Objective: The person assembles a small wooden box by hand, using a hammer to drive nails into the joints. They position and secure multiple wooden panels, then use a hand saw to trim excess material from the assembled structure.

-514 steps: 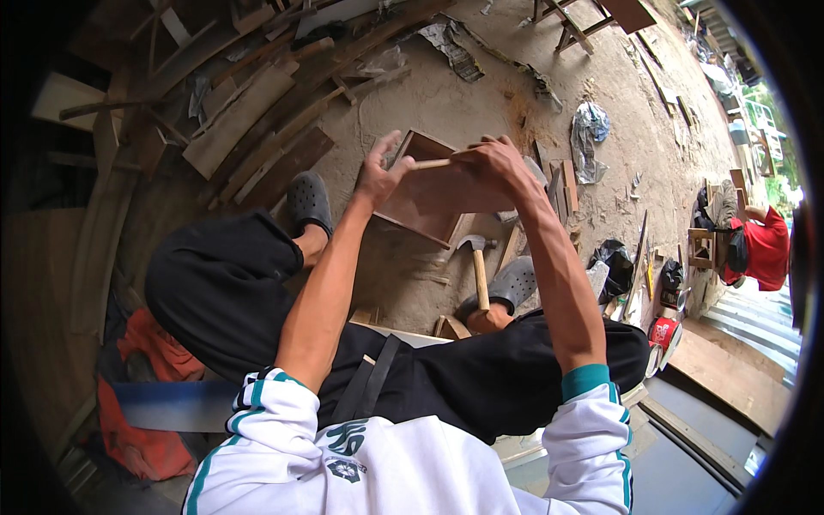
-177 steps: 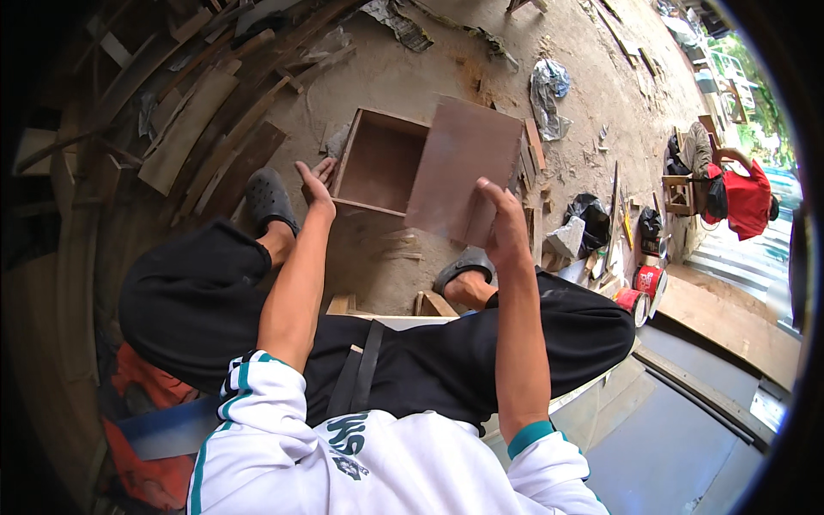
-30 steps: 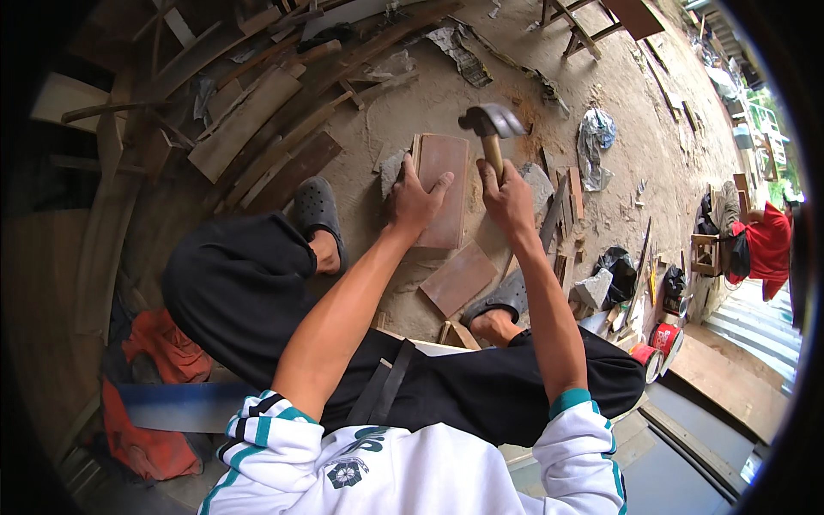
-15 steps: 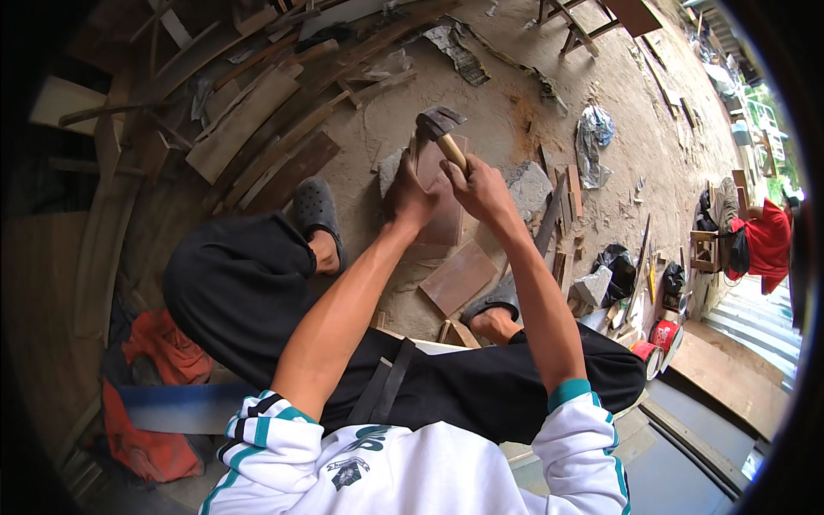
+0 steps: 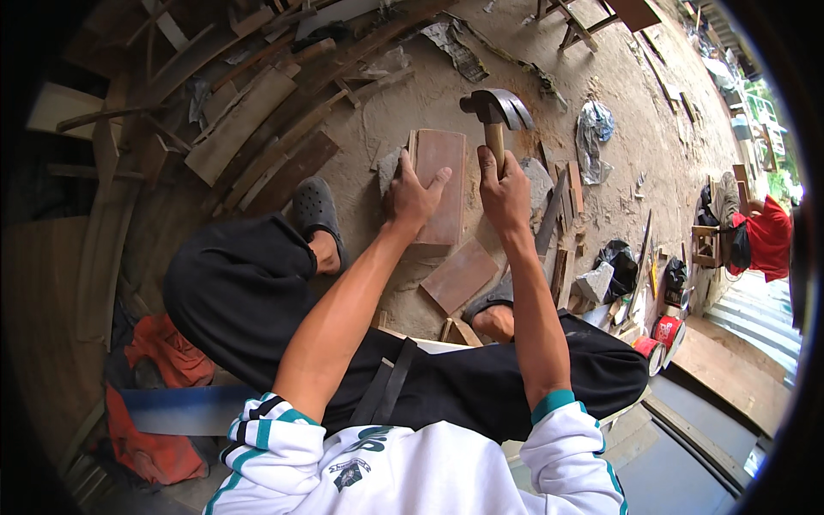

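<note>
I judge hammering mid-frame: right hand (image 5: 506,197) grips wood-handled steel hammer (image 5: 494,123); left hand (image 5: 414,199), hold unclear, braces reddish-brown wooden box (image 5: 452,199); next needs aim.

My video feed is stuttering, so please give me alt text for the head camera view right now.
The right hand grips a claw hammer, its head pointing away from the person, while the left hand rests on a box-shaped brown wooden piece beside it. A smaller flat brown board lies nearer the person.

Claw hammer (image 5: 495,114) near brown box (image 5: 445,193)
</note>
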A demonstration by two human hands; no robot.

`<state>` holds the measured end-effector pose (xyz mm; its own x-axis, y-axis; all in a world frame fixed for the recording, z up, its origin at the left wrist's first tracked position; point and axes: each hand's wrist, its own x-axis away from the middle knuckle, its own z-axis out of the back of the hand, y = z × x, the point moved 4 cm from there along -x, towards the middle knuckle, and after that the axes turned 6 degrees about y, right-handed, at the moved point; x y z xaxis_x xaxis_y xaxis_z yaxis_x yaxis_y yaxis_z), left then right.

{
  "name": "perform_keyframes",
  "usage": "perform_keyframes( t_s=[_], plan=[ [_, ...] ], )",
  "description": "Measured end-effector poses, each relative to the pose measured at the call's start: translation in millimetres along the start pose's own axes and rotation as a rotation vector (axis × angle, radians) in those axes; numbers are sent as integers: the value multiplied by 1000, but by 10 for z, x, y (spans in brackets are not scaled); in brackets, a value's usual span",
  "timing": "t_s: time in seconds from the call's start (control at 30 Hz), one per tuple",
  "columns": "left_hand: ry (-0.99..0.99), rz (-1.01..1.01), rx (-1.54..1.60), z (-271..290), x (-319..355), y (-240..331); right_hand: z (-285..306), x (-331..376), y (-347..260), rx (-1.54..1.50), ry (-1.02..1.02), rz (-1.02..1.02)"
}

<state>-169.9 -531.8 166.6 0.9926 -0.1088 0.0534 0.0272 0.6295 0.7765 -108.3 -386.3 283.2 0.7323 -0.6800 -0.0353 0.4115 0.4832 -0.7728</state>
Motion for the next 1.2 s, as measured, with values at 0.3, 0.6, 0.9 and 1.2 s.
perform_keyframes(
  t_s=[0.3,0.6,0.9,1.2],
  plan=[
    [-34,11,95,12,-24,-26,45,-10,-74,97,-101,-50],
    [-13,17,73,58,-21,11,-10,-18,-36,152,-109,6],
    [-87,63,-69,174,13,201,-193,-23,69,226,-216,-3],
    [-38,-11,84,26,-76,34,8,-22,230,230,-181,-36]
  ],
)
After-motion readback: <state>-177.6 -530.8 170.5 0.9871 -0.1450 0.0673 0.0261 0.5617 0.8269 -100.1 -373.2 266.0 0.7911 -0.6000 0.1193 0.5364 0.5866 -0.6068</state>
